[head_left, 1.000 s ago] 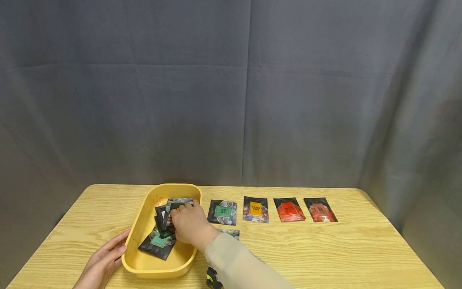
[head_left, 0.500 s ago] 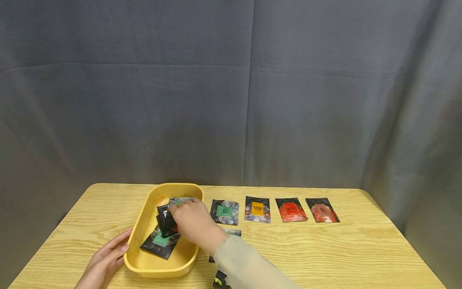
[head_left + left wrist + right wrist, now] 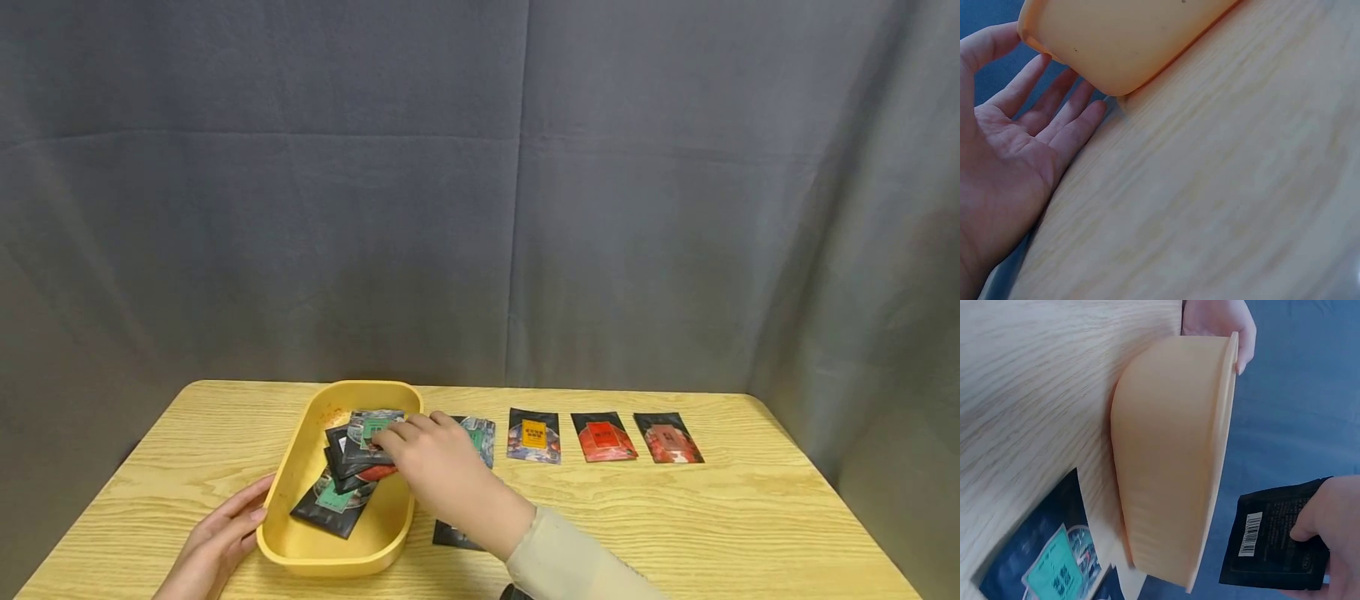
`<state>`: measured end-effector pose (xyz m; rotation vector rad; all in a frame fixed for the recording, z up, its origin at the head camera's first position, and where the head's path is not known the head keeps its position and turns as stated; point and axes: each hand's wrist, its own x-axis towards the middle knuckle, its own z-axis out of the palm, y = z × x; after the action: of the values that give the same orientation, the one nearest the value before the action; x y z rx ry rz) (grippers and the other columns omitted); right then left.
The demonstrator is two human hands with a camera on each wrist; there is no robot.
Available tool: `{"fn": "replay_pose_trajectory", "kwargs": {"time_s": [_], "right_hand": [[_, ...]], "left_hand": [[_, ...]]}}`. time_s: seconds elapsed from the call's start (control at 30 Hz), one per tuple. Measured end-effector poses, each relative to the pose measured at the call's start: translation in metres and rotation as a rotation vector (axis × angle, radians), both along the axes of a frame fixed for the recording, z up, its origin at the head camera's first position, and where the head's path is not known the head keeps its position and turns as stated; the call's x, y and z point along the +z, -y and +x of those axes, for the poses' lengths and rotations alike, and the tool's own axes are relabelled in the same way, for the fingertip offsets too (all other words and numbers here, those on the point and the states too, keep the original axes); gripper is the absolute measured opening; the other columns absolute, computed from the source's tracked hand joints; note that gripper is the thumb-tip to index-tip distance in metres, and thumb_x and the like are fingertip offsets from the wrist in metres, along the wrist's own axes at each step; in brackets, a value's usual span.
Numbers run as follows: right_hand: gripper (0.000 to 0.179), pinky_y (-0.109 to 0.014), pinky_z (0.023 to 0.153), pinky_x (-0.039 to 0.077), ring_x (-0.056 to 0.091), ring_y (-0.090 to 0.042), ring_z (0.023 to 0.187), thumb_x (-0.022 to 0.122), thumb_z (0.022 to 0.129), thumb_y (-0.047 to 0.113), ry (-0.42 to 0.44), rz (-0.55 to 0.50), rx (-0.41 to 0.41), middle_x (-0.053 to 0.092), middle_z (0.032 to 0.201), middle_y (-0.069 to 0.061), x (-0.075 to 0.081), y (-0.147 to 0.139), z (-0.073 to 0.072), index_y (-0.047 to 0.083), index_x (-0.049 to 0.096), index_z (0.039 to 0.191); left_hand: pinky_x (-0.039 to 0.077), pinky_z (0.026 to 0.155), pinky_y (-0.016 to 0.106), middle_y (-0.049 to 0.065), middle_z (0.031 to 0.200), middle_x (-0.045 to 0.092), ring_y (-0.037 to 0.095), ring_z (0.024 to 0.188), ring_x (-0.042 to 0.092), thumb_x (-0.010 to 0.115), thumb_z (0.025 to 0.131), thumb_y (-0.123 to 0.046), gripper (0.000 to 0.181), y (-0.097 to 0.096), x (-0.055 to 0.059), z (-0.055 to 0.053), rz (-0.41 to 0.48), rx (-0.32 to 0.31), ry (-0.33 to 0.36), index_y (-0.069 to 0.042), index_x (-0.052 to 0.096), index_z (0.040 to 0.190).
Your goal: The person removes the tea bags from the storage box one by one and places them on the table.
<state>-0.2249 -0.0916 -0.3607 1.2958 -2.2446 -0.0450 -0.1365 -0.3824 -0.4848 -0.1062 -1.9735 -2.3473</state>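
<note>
My right hand pinches a flat black packet with a green label by its right edge, over the yellow bin. In the right wrist view the thumb lies on the packet's back, beside a white barcode. Under it in the bin lies a loose pile, with a red-printed packet and a green-labelled packet showing. At the bin's left side, my left hand touches the outer wall with its fingertips. The left wrist view shows those fingers spread, reaching the bin's rim.
A row of packets lies right of the bin: green-labelled partly behind my hand, yellow, red and pink. Another packet lies nearer me, mostly covered by my arm. A grey curtain hangs behind the table.
My right hand has shifted right, and the packet's green label now shows in full view above the pile instead of mostly under the fingers. The left hand and bin stay put.
</note>
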Motion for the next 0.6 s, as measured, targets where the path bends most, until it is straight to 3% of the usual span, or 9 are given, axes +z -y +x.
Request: {"fn": "replay_pose_trajectory", "kwargs": {"time_s": [0.1, 0.27, 0.6], "right_hand": [[0.029, -0.029, 0.087, 0.051, 0.064, -0.011, 0.105, 0.072, 0.091, 0.011, 0.01, 0.012, -0.001, 0.07, 0.116, 0.006, 0.002, -0.012, 0.002, 0.019, 0.069, 0.119], [0.029, -0.03, 0.09, 0.052, 0.063, -0.013, 0.108, 0.068, 0.094, 0.01, -0.005, 0.022, -0.025, 0.069, 0.118, 0.005, 0.003, -0.032, 0.005, 0.018, 0.066, 0.122], [0.037, -0.035, 0.089, 0.054, 0.064, -0.017, 0.109, 0.074, 0.088, 0.008, 0.001, 0.005, -0.083, 0.069, 0.118, 0.003, -0.001, -0.07, 0.008, 0.017, 0.067, 0.123]], "left_hand": [[0.05, 0.09, 0.021, -0.018, 0.129, 0.06, -0.001, 0.116, 0.056, 0.041, 0.105, -0.003, 0.041, -0.001, -0.001, 0.0, 0.005, -0.019, -0.027, -0.028, 0.062, 0.129], [0.051, 0.089, 0.02, -0.019, 0.128, 0.06, -0.002, 0.115, 0.056, 0.043, 0.105, -0.005, 0.038, -0.003, 0.001, 0.001, -0.001, -0.004, 0.001, -0.029, 0.062, 0.128], [0.051, 0.088, 0.021, -0.019, 0.127, 0.06, -0.002, 0.114, 0.056, 0.044, 0.105, -0.006, 0.037, -0.004, 0.005, 0.002, -0.003, 0.007, 0.013, -0.029, 0.062, 0.127]]}}
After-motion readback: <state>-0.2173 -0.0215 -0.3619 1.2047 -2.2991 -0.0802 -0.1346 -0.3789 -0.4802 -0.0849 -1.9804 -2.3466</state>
